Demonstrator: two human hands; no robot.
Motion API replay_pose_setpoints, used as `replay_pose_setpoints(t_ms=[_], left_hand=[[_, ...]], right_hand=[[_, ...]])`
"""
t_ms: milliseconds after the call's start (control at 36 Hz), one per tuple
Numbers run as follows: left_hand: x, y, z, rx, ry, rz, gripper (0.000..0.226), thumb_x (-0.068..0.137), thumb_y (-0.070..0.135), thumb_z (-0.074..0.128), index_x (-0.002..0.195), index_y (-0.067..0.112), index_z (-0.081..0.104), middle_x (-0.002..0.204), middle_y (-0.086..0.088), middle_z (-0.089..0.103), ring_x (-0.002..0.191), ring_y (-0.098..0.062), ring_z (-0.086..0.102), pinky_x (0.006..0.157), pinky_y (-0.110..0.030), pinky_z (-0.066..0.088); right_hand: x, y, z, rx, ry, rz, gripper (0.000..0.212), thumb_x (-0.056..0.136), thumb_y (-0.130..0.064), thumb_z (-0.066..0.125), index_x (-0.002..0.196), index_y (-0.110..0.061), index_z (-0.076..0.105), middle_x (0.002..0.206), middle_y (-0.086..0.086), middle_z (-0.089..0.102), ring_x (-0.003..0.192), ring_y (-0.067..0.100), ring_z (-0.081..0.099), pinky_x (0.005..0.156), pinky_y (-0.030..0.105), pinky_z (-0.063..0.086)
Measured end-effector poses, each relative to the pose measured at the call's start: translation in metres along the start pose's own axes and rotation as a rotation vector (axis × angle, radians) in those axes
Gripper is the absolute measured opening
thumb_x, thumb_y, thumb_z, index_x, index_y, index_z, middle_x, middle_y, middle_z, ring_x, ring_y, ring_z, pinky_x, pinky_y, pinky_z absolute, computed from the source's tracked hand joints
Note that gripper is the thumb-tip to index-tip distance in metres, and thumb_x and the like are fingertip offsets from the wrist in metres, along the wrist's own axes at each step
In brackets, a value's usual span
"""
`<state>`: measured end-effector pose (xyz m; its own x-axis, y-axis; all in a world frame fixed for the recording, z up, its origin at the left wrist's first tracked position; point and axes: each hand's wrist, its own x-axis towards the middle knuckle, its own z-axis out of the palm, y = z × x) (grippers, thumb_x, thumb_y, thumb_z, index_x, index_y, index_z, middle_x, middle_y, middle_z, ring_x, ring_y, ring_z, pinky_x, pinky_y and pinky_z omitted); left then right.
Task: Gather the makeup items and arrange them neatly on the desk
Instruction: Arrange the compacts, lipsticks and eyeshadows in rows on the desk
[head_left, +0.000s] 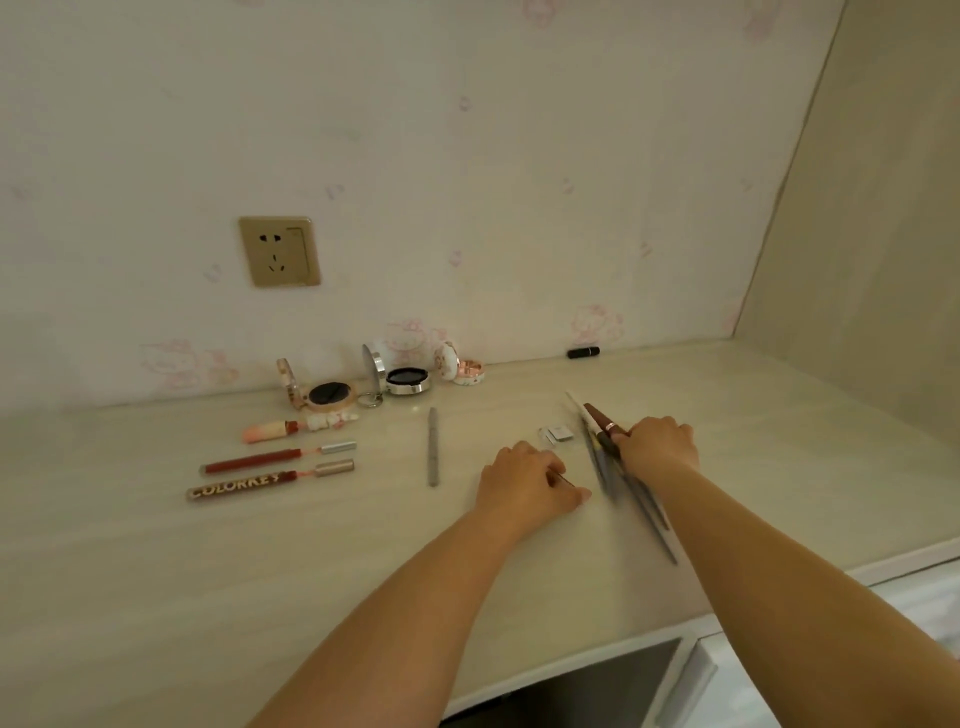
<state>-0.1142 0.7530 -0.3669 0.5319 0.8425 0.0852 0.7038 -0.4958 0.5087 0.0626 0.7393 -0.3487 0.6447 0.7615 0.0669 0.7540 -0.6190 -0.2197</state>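
Right hand (655, 446) grips a bundle of pencils (618, 467), right of centre; left hand (527, 480) pinches something thin. Recommend laying them parallel beside the grey pencil (432, 447).

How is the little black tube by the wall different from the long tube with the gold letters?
The black tube is short and plain; the lettered tube is long, dark red and reads COLORKEY. The black tube lies alone against the wall; the lettered tube lies near the front, in a row with other lip tubes. Both lie flat on the desk, untouched.
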Motion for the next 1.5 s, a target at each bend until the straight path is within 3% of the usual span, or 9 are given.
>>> replay_pose_setpoints(t_ms=[222, 333, 583, 889, 1056, 1139, 1278, 1389, 1500], left_hand=[[-0.018, -0.017, -0.011, 0.062, -0.003, 0.043, 0.054, 0.079, 0.05, 0.06, 0.129, 0.03, 0.052, 0.129, 0.001, 0.048, 0.121, -0.02, 0.043, 0.099, -0.035, 0.038], [-0.03, -0.034, -0.021, -0.141, 0.088, 0.002, 0.055, 0.084, 0.051, 0.057, 0.132, 0.025, 0.05, 0.133, 0.001, 0.047, 0.124, -0.019, 0.041, 0.101, -0.035, 0.038], [-0.065, -0.091, -0.066, -0.629, 0.43, -0.2, 0.027, 0.093, 0.039, 0.049, 0.105, 0.023, 0.067, 0.102, 0.002, 0.069, 0.097, -0.013, 0.061, 0.078, -0.022, 0.04], [-0.103, -0.168, -0.102, -0.901, 0.593, -0.35, 0.004, 0.09, 0.027, 0.059, 0.087, 0.029, 0.059, 0.09, 0.005, 0.068, 0.087, -0.013, 0.065, 0.087, -0.04, 0.053], [-0.111, -0.174, -0.101, -0.806, 0.58, -0.293, 0.003, 0.093, 0.022, 0.054, 0.095, 0.024, 0.055, 0.086, 0.01, 0.065, 0.084, -0.01, 0.066, 0.084, -0.038, 0.054], [-0.115, -0.171, -0.097, -0.562, 0.46, -0.191, 0.004, 0.092, 0.025, 0.055, 0.096, 0.027, 0.055, 0.087, 0.01, 0.065, 0.085, -0.009, 0.063, 0.079, -0.027, 0.05], [-0.119, -0.167, -0.095, -0.489, 0.411, -0.122, 0.022, 0.086, 0.032, 0.065, 0.106, 0.024, 0.065, 0.093, 0.011, 0.068, 0.087, -0.002, 0.062, 0.077, -0.013, 0.046], [-0.121, -0.166, -0.097, -0.43, 0.426, -0.093, 0.015, 0.084, 0.036, 0.065, 0.093, 0.025, 0.071, 0.086, 0.006, 0.07, 0.08, -0.008, 0.062, 0.074, -0.022, 0.048], [-0.118, -0.162, -0.096, -0.361, 0.374, -0.082, 0.018, 0.089, 0.039, 0.056, 0.082, 0.026, 0.066, 0.078, 0.006, 0.063, 0.071, -0.009, 0.056, 0.063, -0.023, 0.041]], right_hand=[[-0.031, -0.029, 0.002, 0.092, 0.202, 0.045, 0.038, 0.096, -0.032, 0.043, 0.117, -0.003, 0.055, 0.118, 0.015, 0.052, 0.109, 0.03, 0.046, 0.087, 0.036, 0.041], [-0.059, -0.058, 0.006, 0.276, 0.263, -0.055, 0.035, 0.096, -0.03, 0.046, 0.119, -0.005, 0.056, 0.121, 0.015, 0.052, 0.113, 0.031, 0.044, 0.094, 0.038, 0.036], [-0.136, -0.152, 0.037, 0.759, 0.031, -0.288, 0.024, 0.093, -0.028, 0.052, 0.11, -0.013, 0.061, 0.106, 0.002, 0.051, 0.106, 0.021, 0.049, 0.091, 0.035, 0.042], [-0.189, -0.233, 0.065, 0.899, -0.172, -0.511, 0.008, 0.091, -0.023, 0.057, 0.094, -0.026, 0.063, 0.093, -0.005, 0.062, 0.077, 0.0, 0.053, 0.062, 0.008, 0.038], [-0.189, -0.232, 0.066, 1.114, -0.176, -0.421, 0.015, 0.097, -0.028, 0.046, 0.096, -0.021, 0.059, 0.079, -0.011, 0.059, 0.071, -0.002, 0.052, 0.06, 0.006, 0.038], [-0.181, -0.223, 0.063, 1.225, -0.239, -0.343, 0.025, 0.098, -0.033, 0.043, 0.099, -0.016, 0.061, 0.071, -0.008, 0.054, 0.063, 0.006, 0.048, 0.062, 0.02, 0.038], [-0.182, -0.215, 0.062, 1.288, -0.302, -0.355, 0.028, 0.098, -0.033, 0.043, 0.086, -0.021, 0.065, 0.069, -0.006, 0.063, 0.059, 0.006, 0.05, 0.057, 0.022, 0.039], [-0.184, -0.216, 0.063, 1.259, -0.284, -0.408, 0.022, 0.097, -0.029, 0.045, 0.088, -0.022, 0.063, 0.071, -0.008, 0.063, 0.062, 0.0, 0.055, 0.063, 0.018, 0.041], [-0.182, -0.216, 0.063, 1.292, -0.299, -0.333, 0.03, 0.099, -0.03, 0.039, 0.081, -0.017, 0.06, 0.065, -0.004, 0.057, 0.052, 0.001, 0.048, 0.052, 0.013, 0.04]])
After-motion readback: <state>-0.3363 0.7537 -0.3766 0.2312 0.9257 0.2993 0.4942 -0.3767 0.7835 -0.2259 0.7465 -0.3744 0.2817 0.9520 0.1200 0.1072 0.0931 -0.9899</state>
